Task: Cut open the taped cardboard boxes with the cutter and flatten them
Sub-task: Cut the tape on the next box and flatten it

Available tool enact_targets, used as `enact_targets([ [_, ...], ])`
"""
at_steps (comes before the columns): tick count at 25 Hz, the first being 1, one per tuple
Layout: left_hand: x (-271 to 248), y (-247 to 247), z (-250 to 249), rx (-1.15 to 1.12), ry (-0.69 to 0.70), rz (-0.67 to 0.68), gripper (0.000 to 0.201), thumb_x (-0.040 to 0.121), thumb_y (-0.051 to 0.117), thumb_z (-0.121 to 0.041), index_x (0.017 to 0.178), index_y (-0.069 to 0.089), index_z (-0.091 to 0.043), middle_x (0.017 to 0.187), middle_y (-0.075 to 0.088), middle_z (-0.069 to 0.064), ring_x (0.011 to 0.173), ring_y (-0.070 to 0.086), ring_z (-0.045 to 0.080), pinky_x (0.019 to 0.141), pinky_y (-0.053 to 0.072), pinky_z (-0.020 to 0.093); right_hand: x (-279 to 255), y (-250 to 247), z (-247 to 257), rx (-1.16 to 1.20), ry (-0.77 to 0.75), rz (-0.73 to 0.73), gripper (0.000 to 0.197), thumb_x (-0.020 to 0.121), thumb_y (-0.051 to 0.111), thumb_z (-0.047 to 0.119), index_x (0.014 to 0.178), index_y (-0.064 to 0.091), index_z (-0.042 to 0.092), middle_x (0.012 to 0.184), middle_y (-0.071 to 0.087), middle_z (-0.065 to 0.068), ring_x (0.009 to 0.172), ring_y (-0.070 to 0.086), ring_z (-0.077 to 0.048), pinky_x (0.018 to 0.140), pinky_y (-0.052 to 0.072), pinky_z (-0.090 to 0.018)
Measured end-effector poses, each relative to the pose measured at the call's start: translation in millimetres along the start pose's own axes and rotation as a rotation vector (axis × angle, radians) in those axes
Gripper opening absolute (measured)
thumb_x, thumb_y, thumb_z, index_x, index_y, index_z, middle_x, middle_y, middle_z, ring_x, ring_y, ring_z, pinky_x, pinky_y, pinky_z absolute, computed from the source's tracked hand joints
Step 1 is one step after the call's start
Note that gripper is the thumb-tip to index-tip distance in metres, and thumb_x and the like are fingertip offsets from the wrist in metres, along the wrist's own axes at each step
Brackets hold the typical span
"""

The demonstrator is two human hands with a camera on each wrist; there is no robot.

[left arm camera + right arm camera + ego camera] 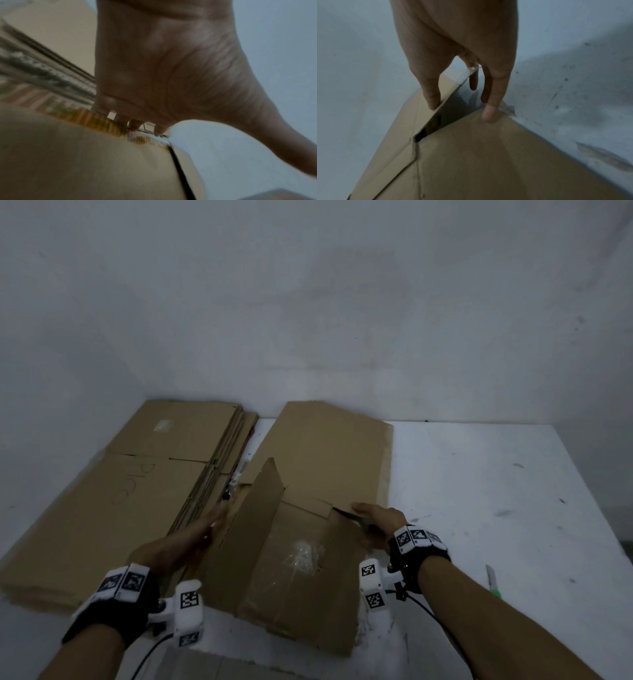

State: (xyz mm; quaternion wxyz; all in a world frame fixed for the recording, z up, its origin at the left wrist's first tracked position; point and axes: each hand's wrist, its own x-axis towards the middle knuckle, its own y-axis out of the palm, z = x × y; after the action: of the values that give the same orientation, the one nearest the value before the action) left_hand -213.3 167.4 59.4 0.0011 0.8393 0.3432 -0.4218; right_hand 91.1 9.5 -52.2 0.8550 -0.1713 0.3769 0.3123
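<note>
A brown cardboard box [301,577] lies partly collapsed on the white table [479,491], one long flap [253,525] standing up on its left side. My left hand [212,522] lies with straight fingers against the outside of that flap; the left wrist view shows the palm [154,81] above the cardboard [77,155] and the fingertips at its edge. My right hand [370,513] rests on the box's right far corner. In the right wrist view the thumb [433,105] touches one panel edge and a straight finger [489,115] presses the near panel [488,155]. The green-handled cutter [493,583] lies on the table, right of my right forearm.
A stack of flattened cardboard boxes [120,491] covers the table's left side, up to the grey wall [308,302]. Crumpled clear tape [305,556] sticks to the box's near panel. Bare, scuffed table surface stretches to the right of the box.
</note>
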Motion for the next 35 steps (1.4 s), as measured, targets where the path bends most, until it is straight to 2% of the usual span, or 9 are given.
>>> enact_targets([
  [3, -18.6, 1.4, -7.9, 0.291, 0.155, 0.132, 0.104, 0.073, 0.06, -0.08, 0.153, -0.001, -0.053, 0.161, 0.006, -0.019, 0.148, 0.019, 0.017, 0.118, 0.027, 0.046, -11.7, 7.5, -1.6, 0.053, -0.046, -0.042, 0.13, 0.059, 0.094, 0.044, 0.157, 0.014, 0.012, 0.149, 0.042, -0.02, 0.124, 0.051, -0.043, 0.09, 0.053, -0.056],
  [9, -10.6, -0.4, -15.7, 0.303, 0.235, -0.26, 0.077, 0.085, 0.075, -0.01, 0.149, 0.035, -0.023, 0.124, 0.062, 0.004, 0.099, 0.065, 0.019, 0.08, 0.057, 0.033, -14.5, 18.5, -14.0, 0.124, -0.101, -0.048, 0.144, 0.038, 0.093, 0.055, 0.156, 0.017, 0.025, 0.155, 0.036, -0.013, 0.132, 0.044, -0.041, 0.098, 0.048, -0.061],
  [16, -28.8, 9.4, -36.4, 0.093, 0.273, -0.284, 0.044, 0.081, 0.079, -0.009, 0.123, 0.069, -0.016, 0.102, 0.076, 0.005, 0.089, 0.073, 0.026, 0.079, 0.059, 0.04, -49.4, 12.7, 5.1, -0.212, -0.161, -0.272, 0.097, 0.07, 0.082, 0.046, 0.148, 0.027, 0.027, 0.147, 0.025, -0.019, 0.131, 0.034, -0.039, 0.099, 0.045, -0.048],
  [19, -51.2, 22.0, -60.5, 0.064, 0.312, -0.15, 0.029, 0.088, 0.072, -0.011, 0.115, 0.071, -0.021, 0.101, 0.077, 0.004, 0.092, 0.074, 0.027, 0.091, 0.057, 0.048, -73.0, 14.9, 37.5, -0.222, -0.327, -0.216, 0.07, 0.081, 0.068, 0.053, 0.141, 0.041, 0.03, 0.154, 0.014, -0.014, 0.141, 0.018, -0.034, 0.113, 0.032, -0.049],
  [23, -71.6, 47.8, -88.2, -0.023, 0.379, -0.096, 0.026, 0.09, 0.066, -0.008, 0.111, 0.073, -0.022, 0.101, 0.077, 0.001, 0.094, 0.073, 0.024, 0.079, 0.058, 0.036, -110.6, -1.6, 87.7, -0.334, -0.428, -0.175, 0.078, 0.086, 0.058, 0.064, 0.152, 0.035, 0.03, 0.166, -0.003, -0.016, 0.152, -0.006, -0.033, 0.121, 0.007, -0.057],
  [26, -83.0, 73.2, -105.8, -0.03, 0.449, -0.04, 0.03, 0.091, 0.064, -0.008, 0.11, 0.075, -0.028, 0.106, 0.076, -0.004, 0.098, 0.072, 0.021, 0.082, 0.057, 0.035, -138.0, -10.7, 116.5, -0.138, -0.355, 0.175, 0.094, 0.078, 0.054, 0.08, 0.153, 0.033, 0.026, 0.158, 0.029, -0.013, 0.142, 0.031, -0.037, 0.112, 0.032, -0.054],
  [29, -97.0, 108.3, -121.0, 0.021, 0.562, 0.05, 0.033, 0.092, 0.061, -0.011, 0.113, 0.074, -0.034, 0.112, 0.074, -0.011, 0.102, 0.07, 0.014, 0.087, 0.058, 0.033, -155.5, -5.6, 136.9, -0.228, -0.318, 0.342, 0.099, 0.067, 0.055, 0.09, 0.149, 0.036, 0.038, 0.152, 0.033, -0.014, 0.132, 0.039, -0.047, 0.094, 0.046, -0.065],
  [32, -102.3, 148.1, -130.1, 0.089, 0.671, 0.086, 0.024, 0.093, 0.061, -0.021, 0.112, 0.075, -0.026, 0.108, 0.074, -0.008, 0.102, 0.067, 0.008, 0.09, 0.056, 0.028, -153.8, -4.8, 149.1, -0.467, -0.35, 0.287, 0.078, 0.082, 0.066, 0.063, 0.143, 0.045, 0.02, 0.138, 0.05, -0.012, 0.117, 0.055, -0.043, 0.072, 0.06, -0.052],
  [35, -96.0, 172.9, -130.1, 0.063, 0.66, 0.128, 0.019, 0.091, 0.066, -0.045, 0.11, 0.068, -0.048, 0.098, 0.066, -0.038, 0.094, 0.059, -0.017, 0.083, 0.048, 0.011, -153.6, -21.1, 154.2, -0.458, -0.357, 0.245, 0.038, 0.093, 0.057, 0.023, 0.127, 0.055, 0.007, 0.108, 0.064, -0.017, 0.082, 0.065, -0.036, 0.057, 0.055, -0.034],
])
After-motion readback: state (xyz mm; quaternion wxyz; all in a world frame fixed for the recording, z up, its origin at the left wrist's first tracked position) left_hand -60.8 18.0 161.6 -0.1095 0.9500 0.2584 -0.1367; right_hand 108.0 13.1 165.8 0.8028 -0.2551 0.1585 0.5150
